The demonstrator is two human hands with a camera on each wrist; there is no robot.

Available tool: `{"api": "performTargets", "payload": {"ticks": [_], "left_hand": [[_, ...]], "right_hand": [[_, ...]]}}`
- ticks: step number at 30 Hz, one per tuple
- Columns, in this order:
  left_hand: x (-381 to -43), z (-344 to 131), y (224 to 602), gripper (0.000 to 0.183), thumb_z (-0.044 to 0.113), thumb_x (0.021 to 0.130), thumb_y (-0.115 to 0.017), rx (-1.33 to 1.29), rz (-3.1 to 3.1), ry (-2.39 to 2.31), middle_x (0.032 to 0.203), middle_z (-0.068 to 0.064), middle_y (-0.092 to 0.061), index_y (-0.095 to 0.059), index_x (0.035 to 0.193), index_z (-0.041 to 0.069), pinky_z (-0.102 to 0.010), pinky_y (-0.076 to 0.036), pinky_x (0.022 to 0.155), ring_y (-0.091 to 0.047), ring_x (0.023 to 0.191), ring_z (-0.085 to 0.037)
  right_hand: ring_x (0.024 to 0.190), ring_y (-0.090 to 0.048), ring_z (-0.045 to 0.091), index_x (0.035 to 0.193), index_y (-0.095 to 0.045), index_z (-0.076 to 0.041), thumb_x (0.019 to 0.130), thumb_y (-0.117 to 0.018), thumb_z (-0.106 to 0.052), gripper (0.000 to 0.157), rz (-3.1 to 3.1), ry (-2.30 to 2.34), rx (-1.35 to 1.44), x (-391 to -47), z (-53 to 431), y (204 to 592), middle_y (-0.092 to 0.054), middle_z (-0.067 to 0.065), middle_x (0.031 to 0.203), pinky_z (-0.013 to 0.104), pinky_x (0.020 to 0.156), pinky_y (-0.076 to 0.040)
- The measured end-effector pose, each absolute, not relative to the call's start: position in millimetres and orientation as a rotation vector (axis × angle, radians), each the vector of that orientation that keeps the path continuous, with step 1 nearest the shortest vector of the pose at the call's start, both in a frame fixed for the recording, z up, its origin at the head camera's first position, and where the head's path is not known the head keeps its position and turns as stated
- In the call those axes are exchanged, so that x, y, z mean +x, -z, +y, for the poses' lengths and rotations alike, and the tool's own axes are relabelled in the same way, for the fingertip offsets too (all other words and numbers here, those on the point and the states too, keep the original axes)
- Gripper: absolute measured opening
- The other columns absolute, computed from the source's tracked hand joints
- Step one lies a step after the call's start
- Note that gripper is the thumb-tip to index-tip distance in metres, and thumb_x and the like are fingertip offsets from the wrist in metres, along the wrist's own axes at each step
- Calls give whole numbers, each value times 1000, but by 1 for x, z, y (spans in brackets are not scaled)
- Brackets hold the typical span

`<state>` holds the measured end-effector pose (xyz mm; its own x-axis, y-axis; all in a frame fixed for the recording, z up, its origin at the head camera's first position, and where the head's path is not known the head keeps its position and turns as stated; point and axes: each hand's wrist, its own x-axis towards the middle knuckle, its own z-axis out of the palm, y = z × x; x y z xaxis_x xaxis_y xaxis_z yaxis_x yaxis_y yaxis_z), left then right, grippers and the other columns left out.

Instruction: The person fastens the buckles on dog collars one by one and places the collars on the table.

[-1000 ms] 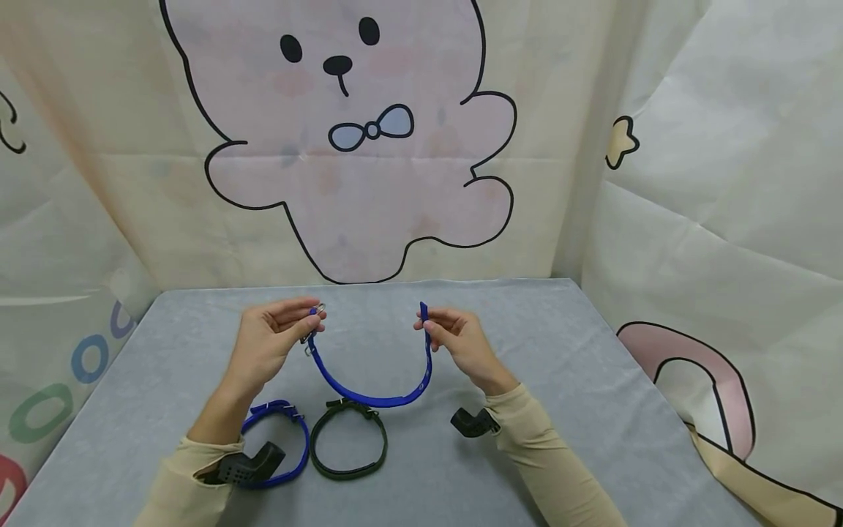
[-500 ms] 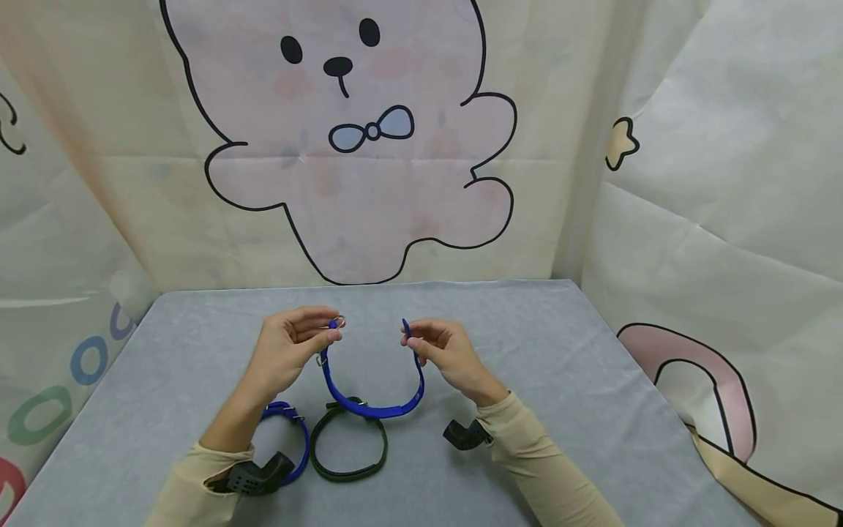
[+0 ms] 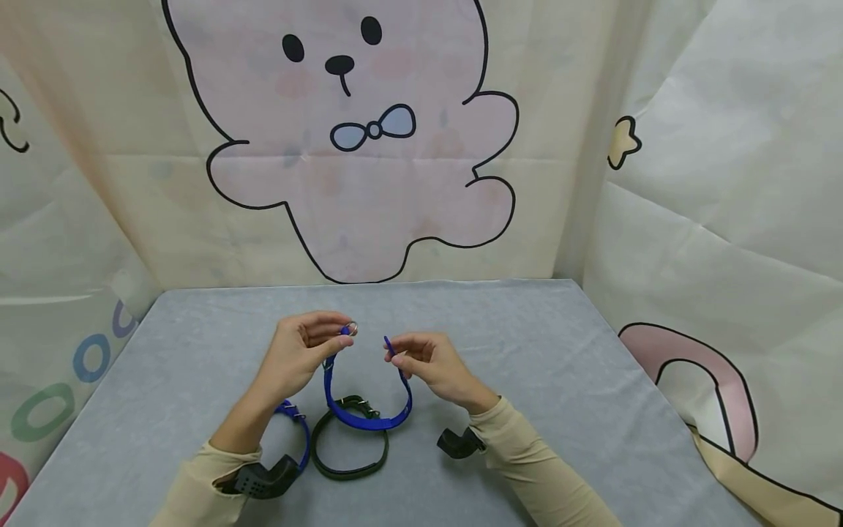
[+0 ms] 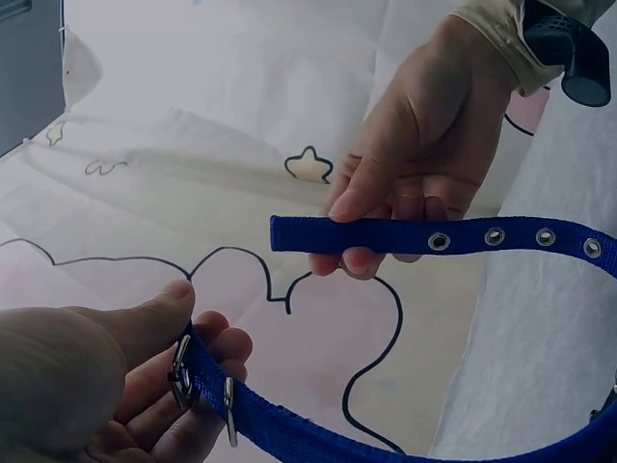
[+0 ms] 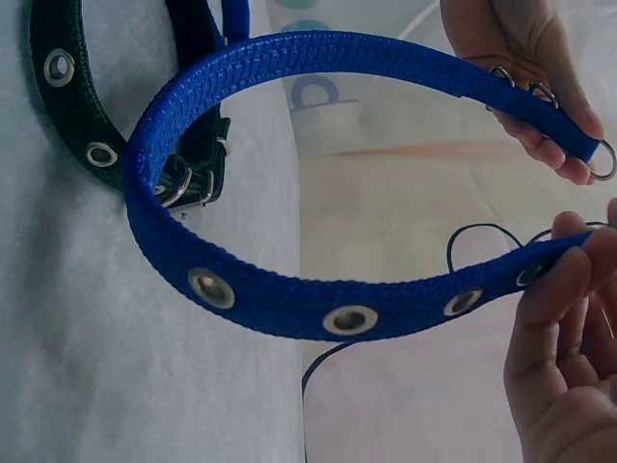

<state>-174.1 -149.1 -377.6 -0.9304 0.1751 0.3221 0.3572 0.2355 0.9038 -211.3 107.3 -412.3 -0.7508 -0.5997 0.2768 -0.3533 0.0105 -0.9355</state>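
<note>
A blue webbing collar [image 3: 365,422] hangs in a U between my two hands above the table. My left hand [image 3: 304,351] pinches its buckle end between thumb and fingers; a metal buckle [image 4: 180,371] and a D-ring [image 4: 230,412] show there in the left wrist view. My right hand [image 3: 437,366] pinches the other end, close to the flat tip. Metal eyelets [image 5: 350,319] run along that half of the strap in the right wrist view. The two ends are apart, with a small gap between them.
On the grey table [image 3: 514,329], a dark green collar [image 3: 349,476] lies buckled in a ring under the held one. Left of it is another blue collar [image 3: 304,439], partly hidden by my left forearm. Printed cloth walls [image 3: 527,241] stand behind and at both sides.
Both hands have come closer together and a little lower, the left moving right and the right moving left. The held collar's curve has narrowed and now overlaps the green collar from above.
</note>
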Motion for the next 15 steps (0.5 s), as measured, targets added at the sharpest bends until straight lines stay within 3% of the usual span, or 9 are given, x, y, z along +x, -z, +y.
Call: {"api": "performTargets", "payload": {"ticks": [4, 11, 15], "left_hand": [[-174, -149, 378, 25, 8, 94, -71, -536, -2346, 1785, 113, -21, -75, -70, 118, -1, -18, -56, 85, -75, 100, -11], [-173, -147, 377, 25, 7, 95, -70, -570, -2338, 1798, 113, -23, -74, -69, 118, -1, -20, -57, 83, -72, 94, -2], [-173, -145, 377, 23, 6, 95, -70, -580, -2344, 1783, 110, -22, -75, -70, 117, 0, -22, -58, 79, -72, 88, -2]], "right_hand": [[85, -67, 4, 125, -63, 12, 99, -61, -2, 29, 2069, 1791, -1014, -211, 106, 413, -67, 36, 112, 20, 70, -53], [70, -59, 4, 124, -64, 10, 99, -61, -2, 28, 2075, 1784, -1029, -210, 104, 414, -68, 36, 111, 20, 62, -48], [64, -54, 5, 124, -63, 11, 100, -60, -3, 28, 2074, 1787, -1038, -209, 103, 415, -67, 37, 111, 20, 58, -44]]}}
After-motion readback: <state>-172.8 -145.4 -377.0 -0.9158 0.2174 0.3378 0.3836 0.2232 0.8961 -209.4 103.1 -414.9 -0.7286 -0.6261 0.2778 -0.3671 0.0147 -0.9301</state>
